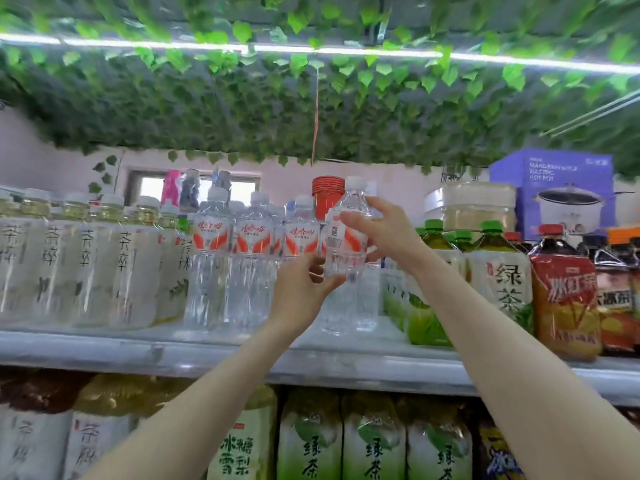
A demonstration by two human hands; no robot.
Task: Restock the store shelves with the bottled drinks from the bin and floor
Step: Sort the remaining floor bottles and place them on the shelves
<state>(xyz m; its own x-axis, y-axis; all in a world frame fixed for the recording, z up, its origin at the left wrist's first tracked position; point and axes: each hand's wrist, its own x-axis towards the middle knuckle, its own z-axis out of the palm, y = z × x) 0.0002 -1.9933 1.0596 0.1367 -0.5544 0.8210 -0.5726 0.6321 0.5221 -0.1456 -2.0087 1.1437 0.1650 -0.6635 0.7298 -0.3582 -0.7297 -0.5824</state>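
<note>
A clear water bottle [347, 237] with a white cap and a red-and-white label is held up above the top shelf [138, 351], in front of a gap in the water row. My left hand [304, 289] grips its base from below. My right hand [381, 230] wraps its upper body from the right. Three matching water bottles [254, 258] stand in a row just to the left. Further water bottles stand behind the held one, partly hidden.
Pale tea bottles [83, 265] fill the shelf's left end. Green tea bottles [498, 271] and red iced tea bottles [564, 292] stand on the right. A lower shelf holds more green tea bottles [374, 441]. A purple hot pot box [554, 192] and hanging leaves [311, 109] are above.
</note>
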